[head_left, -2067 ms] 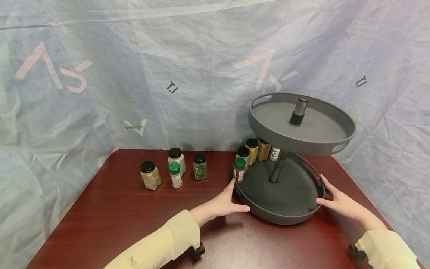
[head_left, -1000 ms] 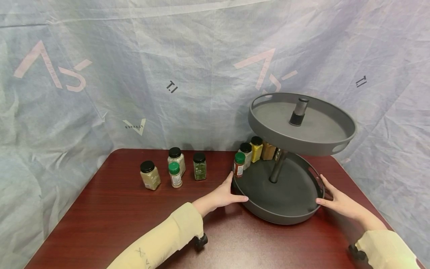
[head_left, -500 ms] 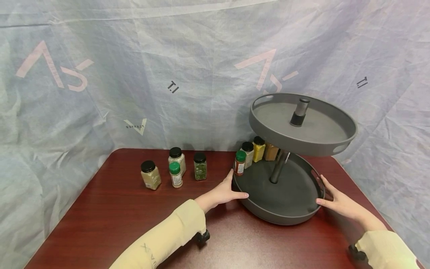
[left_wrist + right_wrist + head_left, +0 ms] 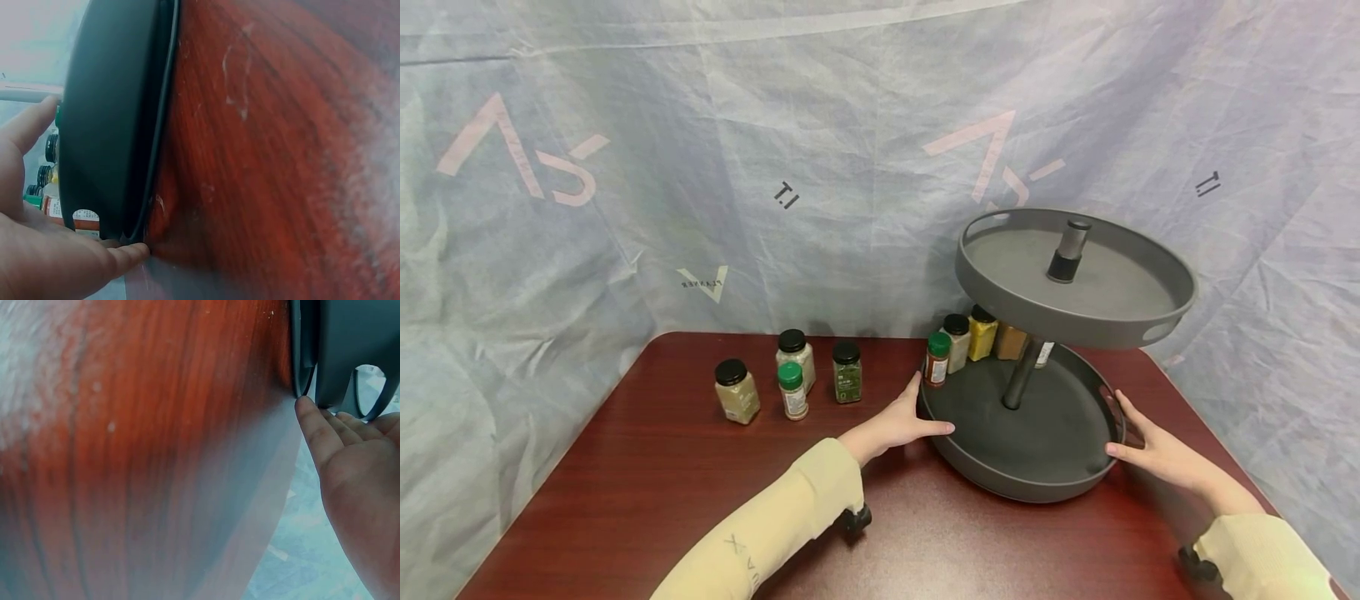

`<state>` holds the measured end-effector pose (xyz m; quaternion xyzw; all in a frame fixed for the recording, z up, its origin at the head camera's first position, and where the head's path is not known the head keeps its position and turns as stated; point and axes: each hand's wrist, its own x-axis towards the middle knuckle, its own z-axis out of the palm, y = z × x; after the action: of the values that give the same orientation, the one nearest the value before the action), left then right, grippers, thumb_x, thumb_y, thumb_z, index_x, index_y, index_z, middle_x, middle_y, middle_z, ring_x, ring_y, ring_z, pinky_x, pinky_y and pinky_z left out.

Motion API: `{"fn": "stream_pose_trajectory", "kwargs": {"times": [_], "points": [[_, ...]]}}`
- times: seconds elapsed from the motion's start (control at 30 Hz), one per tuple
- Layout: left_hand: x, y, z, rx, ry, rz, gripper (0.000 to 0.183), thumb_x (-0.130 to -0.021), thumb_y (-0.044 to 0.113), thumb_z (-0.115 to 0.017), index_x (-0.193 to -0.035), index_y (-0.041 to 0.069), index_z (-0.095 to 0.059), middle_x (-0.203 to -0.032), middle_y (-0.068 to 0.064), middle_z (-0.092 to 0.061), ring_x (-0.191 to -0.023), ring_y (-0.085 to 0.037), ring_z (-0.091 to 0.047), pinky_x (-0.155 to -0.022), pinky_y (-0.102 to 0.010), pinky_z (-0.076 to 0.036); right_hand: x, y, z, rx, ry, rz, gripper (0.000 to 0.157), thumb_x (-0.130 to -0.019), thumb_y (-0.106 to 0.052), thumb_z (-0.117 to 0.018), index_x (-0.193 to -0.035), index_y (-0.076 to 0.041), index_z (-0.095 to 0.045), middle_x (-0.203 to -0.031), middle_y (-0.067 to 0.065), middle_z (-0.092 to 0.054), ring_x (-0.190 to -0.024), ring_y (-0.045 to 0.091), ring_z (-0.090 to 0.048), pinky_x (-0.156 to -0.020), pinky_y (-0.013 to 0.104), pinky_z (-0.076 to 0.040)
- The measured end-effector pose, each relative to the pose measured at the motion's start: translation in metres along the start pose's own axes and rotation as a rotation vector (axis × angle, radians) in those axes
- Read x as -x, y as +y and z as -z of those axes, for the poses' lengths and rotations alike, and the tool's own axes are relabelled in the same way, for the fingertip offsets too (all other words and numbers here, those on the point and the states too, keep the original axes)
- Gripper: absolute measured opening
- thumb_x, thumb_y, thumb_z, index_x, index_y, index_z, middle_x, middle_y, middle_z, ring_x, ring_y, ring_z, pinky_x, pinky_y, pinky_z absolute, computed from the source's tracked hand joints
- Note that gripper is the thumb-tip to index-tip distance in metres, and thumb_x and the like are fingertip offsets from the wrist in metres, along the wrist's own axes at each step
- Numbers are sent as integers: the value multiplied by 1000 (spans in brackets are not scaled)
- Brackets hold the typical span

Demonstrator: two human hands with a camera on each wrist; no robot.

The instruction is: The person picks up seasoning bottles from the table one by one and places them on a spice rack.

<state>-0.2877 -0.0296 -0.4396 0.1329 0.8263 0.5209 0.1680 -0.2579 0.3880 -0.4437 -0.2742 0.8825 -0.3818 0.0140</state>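
- The two-tier stand (image 4: 1018, 379) stands upright on the right part of the table (image 4: 625, 517).
- The left hand (image 4: 898, 423) touches the left side of its lower tray (image 4: 1060, 454), thumb and fingers spread apart.
- The right hand (image 4: 1161, 452) touches the right side, thumb and fingers also apart.
- Spice jars (image 4: 982, 340) line the tray's back, a green-capped one nearest the left hand.
- Four other jars (image 4: 847, 379) stand farther left.
- A wrinkled sheet (image 4: 850, 125) hangs behind.
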Motion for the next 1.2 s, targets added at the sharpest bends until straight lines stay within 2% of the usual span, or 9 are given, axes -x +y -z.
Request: {"fn": "stream_pose_trajectory", "kwargs": {"times": [0.13, 0.33, 0.4, 0.57, 0.7, 0.93, 1.2], "points": [[-3, 0, 1, 2, -10, -5, 108, -81, 35, -74, -152, 10, 4, -159, -9, -3, -145, -23, -8, -115, -46, -16, 0, 0, 1, 20, -3, -9, 90, -89, -6, -64, -147, 9, 3, -141, -35, -12, -124, -27, -16, -88, -2, -29], [-8, 1, 4, 5, -13, -5, 109, -81, 37, -74, -152, 10, 4, -159, -9, -4, -145, -23, -9, -114, -47, -18, -1, -1, 2, 41, 0, -31, 89, -89, -8, -64, -148, 8, 2, -146, -24, -14, -122, -28, -17, -87, -3, -29], [-9, 1, 4, 12, -10, -3, 108, -81, 37, -74, -152, 10, 4, -159, -9, -4, -145, -23, -9, -114, -47, -17, -2, -2, 3, 36, 0, -27, 89, -89, -8, -64, -148, 8, 2, -146, -25, -14, -123, -28, -17, -86, -3, -29], [-9, 2, 6, 33, -16, -4, 107, -82, 35, -73, -152, 11, 4, -159, -8, -3, -145, -22, -8, -115, -47, -16, -2, -5, 2, 23, -1, -3, 90, -88, -4, -64, -147, 9, 2, -140, -39, -13, -123, -28, -17, -86, -3, -29], [-9, 2, 9, 46, -24, -7, 107, -82, 35, -74, -153, 10, 2, -159, -7, -4, -145, -22, -8, -115, -47, -16, -2, -3, 1, 40, 12, 13, 90, -87, -3, -65, -147, 10, 0, -138, -42, -14, -123, -27, -17, -86, -3, -28], [-2, 7, 17, 32, -24, 15, 104, -82, 39, -73, -153, 12, -2, -159, -8, -8, -145, -22, -11, -114, -47, -17, -2, 3, -1, 10, 18, 9, 89, -87, -2, -64, -147, 9, 0, -140, -37, -15, -123, -27, -19, -86, -3, -29], [12, 16, 30, 10, -16, -17, 102, -82, 40, -73, -153, 18, -4, -158, -5, -12, -145, -22, -14, -113, -49, -20, -1, 6, -5, -33, 20, 2, 88, -88, -2, -63, -147, 8, 1, -142, -34, -16, -123, -26, -21, -87, -2, -30]]}}
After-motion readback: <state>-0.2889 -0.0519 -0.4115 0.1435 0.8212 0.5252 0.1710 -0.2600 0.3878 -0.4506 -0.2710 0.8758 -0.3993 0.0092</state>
